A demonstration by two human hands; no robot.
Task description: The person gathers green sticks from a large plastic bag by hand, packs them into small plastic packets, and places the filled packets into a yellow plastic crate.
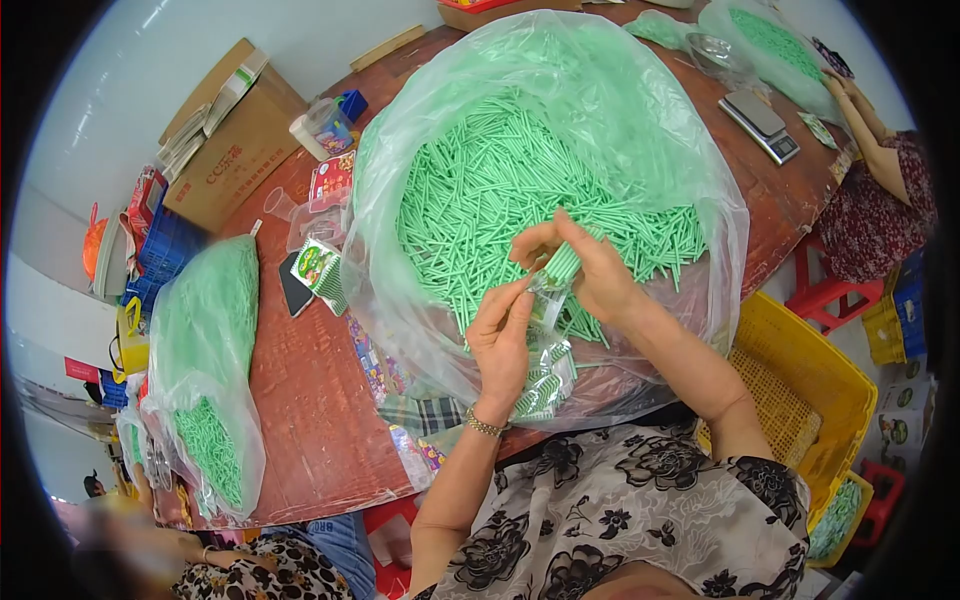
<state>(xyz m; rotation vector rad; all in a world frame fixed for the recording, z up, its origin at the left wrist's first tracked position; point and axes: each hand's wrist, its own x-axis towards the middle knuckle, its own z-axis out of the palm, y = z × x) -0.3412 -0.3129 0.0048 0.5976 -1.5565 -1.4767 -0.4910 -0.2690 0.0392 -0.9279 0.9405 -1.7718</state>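
Observation:
My right hand (607, 282) is closed around a small bundle of thin pale-green sticks (562, 264), held over a large open clear bag (722, 240). My left hand (500, 335) pinches the edge of a small clear plastic packet (546, 304) right below the bundle. The bundle's lower ends are at the packet's mouth; fingers partly hide how far in they are. A big heap of loose green sticks (490, 190) fills the bag. Several green-and-white striped packets (548, 378) lie on the bag's near edge, beside my left wrist.
Another bag of green sticks (205, 340) lies at the left of the red table (300, 420). A striped packet rests on a dark phone (294, 287). A scale (760, 125) stands at the right, near a co-worker's arms (868, 125). A yellow crate (800, 370) is beside me. Another person sits lower left.

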